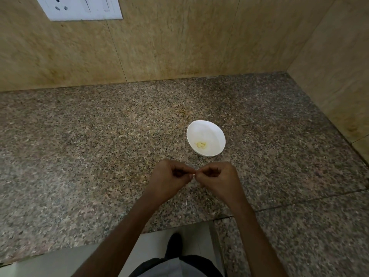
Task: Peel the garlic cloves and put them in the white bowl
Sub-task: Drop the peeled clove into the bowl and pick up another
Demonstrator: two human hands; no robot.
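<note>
Bowl [205, 127]: plain white, no pattern. Garlic [200, 144] in it: pale yellow. Clove [194, 174] at the fingertips: whitish, only a sliver shows. Counter [79, 136]: speckled granite, brown-pink w/ black & grey flecks; thin dark seam line at right. Wall [179, 47]: tan, mottled, w/ darker brown stains low down & thin dark joint lines. Socket plate [79, 11]: white, dark holes. Floor [60, 260]: pale grey-white. Shoe [174, 244]: black. Clothes [171, 268]: dark w/ a light grey patch.

Speckled granite desk [99, 136], polished, faintly glossy. Smooth, glazed white bowl [213, 129]. Beige stone-look wall tiles [169, 47], matt, stained. White plastic socket plate [79, 9].
</note>
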